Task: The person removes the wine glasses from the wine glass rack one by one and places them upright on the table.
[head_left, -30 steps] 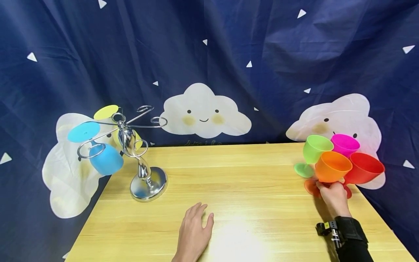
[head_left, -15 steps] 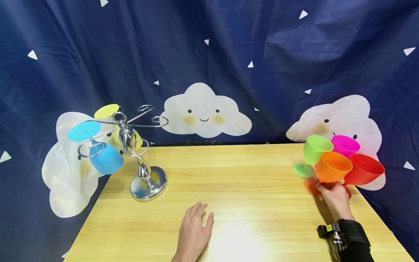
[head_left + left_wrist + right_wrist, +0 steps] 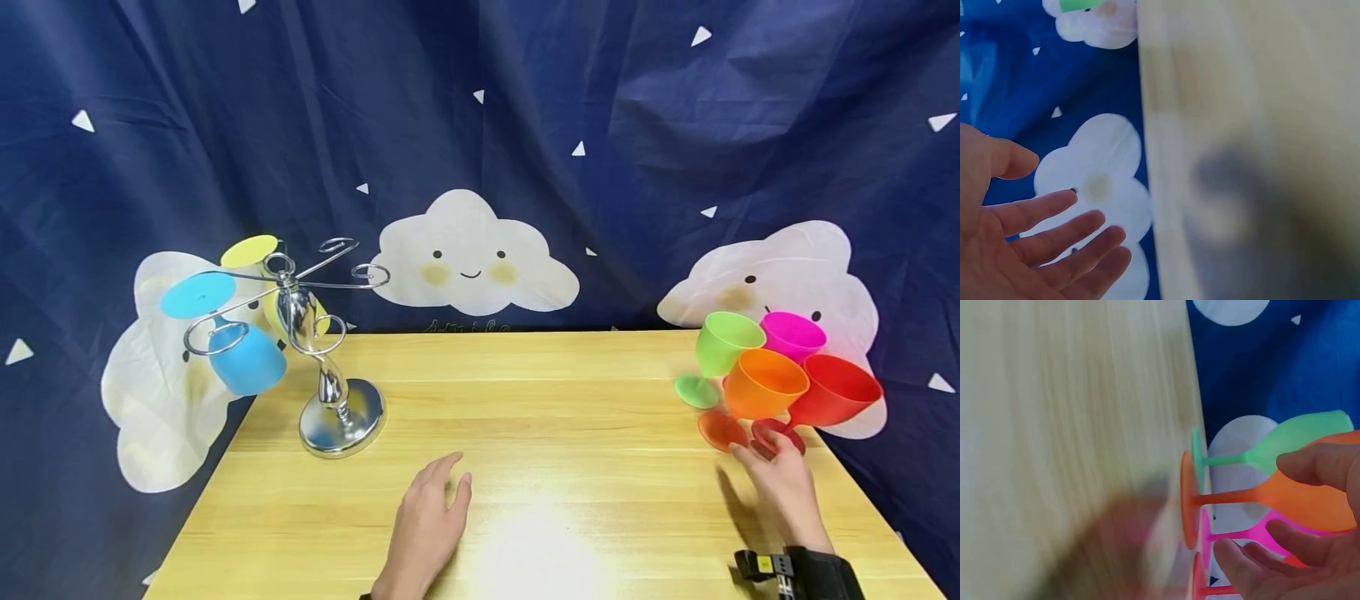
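My right hand (image 3: 786, 483) is just in front of an orange goblet (image 3: 763, 387) and a red goblet (image 3: 836, 393), its fingers parted and loosely bent. In the right wrist view the thumb and fingers overlap the orange cup (image 3: 1300, 490), but they do not close round its stem. Right behind these two stand a green goblet (image 3: 727, 343) and a magenta goblet (image 3: 793, 335), all four upright in a tight cluster. My left hand (image 3: 426, 521) hovers over the front middle of the table with nothing in it; its fingers are relaxed and spread in the left wrist view.
A chrome rack (image 3: 296, 312) with ringed arms stands at the left of the wooden table (image 3: 540, 433). A blue goblet (image 3: 249, 360) and a yellow goblet (image 3: 251, 250) hang upside down from it. Behind is a navy curtain (image 3: 525, 100) with clouds.
My right hand has let go of the orange goblet and drawn back slightly toward the front. My left hand has shifted a little to the left. The goblets stay in place.
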